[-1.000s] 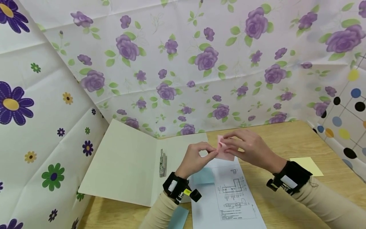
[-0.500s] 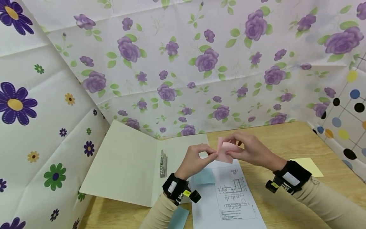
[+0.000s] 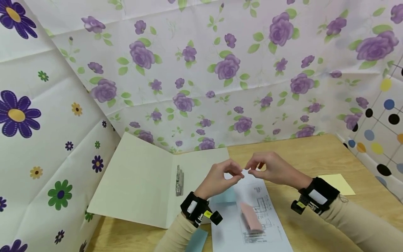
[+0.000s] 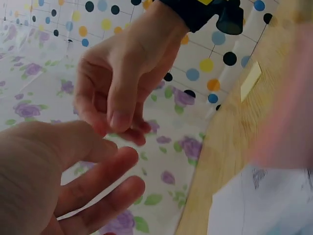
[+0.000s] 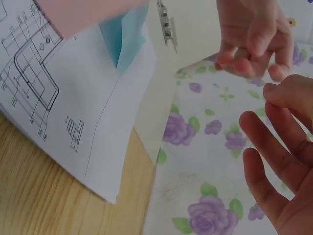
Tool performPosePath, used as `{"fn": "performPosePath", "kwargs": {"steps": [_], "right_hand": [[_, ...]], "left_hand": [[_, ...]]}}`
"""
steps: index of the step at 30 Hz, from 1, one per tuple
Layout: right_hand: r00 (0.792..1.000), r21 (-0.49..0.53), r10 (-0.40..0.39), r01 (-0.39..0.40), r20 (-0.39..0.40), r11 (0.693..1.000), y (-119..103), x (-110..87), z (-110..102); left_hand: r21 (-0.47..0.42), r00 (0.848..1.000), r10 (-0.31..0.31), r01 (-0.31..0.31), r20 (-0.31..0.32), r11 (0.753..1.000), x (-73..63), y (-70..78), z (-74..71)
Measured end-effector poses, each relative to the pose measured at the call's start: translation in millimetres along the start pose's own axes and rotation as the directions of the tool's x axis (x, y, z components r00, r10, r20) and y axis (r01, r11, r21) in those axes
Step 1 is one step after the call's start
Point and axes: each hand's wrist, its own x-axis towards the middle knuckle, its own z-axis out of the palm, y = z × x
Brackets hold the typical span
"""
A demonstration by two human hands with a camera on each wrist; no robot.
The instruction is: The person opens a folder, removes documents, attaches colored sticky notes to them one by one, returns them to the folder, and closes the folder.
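Left hand (image 3: 218, 179) and right hand (image 3: 277, 170) both free, fingers loosely bent, fingertips facing each other close together, right of centre in the head view. Pink paper (image 3: 251, 217), folded, is at lower centre-right over the printed sheet (image 3: 226, 231), blurred in the left wrist view; can't tell if it's touching the sheet. Blue note (image 3: 226, 196) is left of it, open folder (image 3: 138, 182) with metal clip (image 3: 179, 182) centre-left, yellow note (image 3: 338, 184) lower right on the table (image 3: 302, 154).

Left hand (image 3: 216, 179) and right hand (image 3: 274, 168) hover close together, loosely curled.
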Motion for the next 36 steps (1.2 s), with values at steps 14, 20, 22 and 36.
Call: {"fn": "performPosePath", "kwargs": {"steps": [14, 20, 22, 36], "right_hand": [[0.994, -0.058, -0.045, 0.051, 0.102, 0.997, -1.4, -20.3, 13.4], [0.897, -0.133, 0.028, 0.035, 0.441, 0.991, -14.7, -41.7, 42.1], [0.857, -0.143, 0.02, 0.063, 0.515, 0.988, -16.5, -48.9, 53.1], [0.83, -0.182, -0.056, 0.187, 0.555, 0.965, -16.0, -60.2, 78.2]], "left_hand": [[0.064, 0.997, -0.065, 0.068, -0.039, 0.996, -16.9, -12.2, -12.1], [0.061, 0.991, -0.122, 0.125, -0.062, 0.99, -29.2, -23.7, -15.0], [0.055, 0.989, -0.133, 0.137, -0.059, 0.989, -31.2, -25.6, -14.8], [0.048, 0.987, -0.147, 0.15, -0.062, 0.987, -32.8, -24.0, -15.9]]}}
